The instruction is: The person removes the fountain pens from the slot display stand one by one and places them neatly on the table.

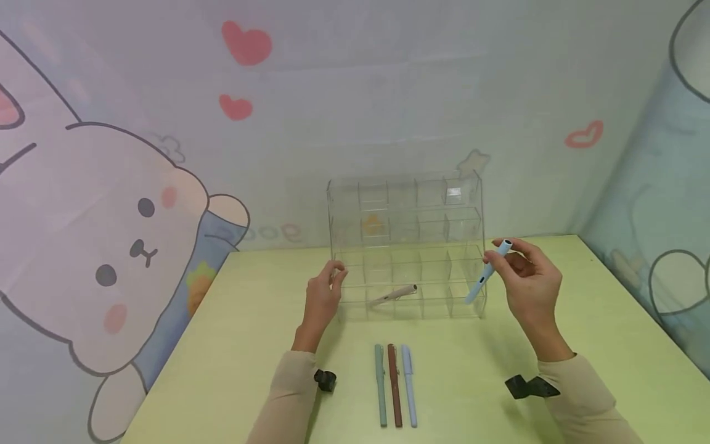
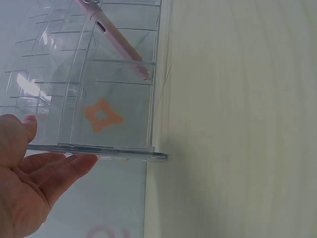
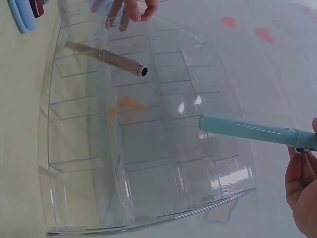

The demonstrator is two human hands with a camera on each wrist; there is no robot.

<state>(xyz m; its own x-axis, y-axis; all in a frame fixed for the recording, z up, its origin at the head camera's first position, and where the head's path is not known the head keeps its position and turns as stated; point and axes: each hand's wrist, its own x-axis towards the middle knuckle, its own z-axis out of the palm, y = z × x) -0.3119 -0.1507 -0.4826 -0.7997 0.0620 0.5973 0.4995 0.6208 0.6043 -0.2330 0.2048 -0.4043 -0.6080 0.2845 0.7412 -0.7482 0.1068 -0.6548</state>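
My left hand [image 1: 323, 299] grips the left side panel of a clear divided pen organizer [image 1: 406, 250], thumb inside and fingers outside in the left wrist view. The right hand [image 1: 532, 293] pinches a light blue pen [image 1: 484, 276] near its upper end. That pen slants down and left, its lower end overlapping the organizer's bottom right compartments in the head view. A pale pinkish-beige pen [image 1: 395, 295] leans in the bottom row, left of the middle. In the right wrist view, the held pen [image 3: 247, 130] points toward the organizer's compartments.
On the table in front of the organizer, a green pen [image 1: 380, 388], a brown-red pen [image 1: 394, 388] and a pale blue pen [image 1: 409, 388] lie side by side. A printed cloth [image 1: 388, 123] with a rabbit and hearts hangs behind the yellow-green table [image 1: 249, 290].
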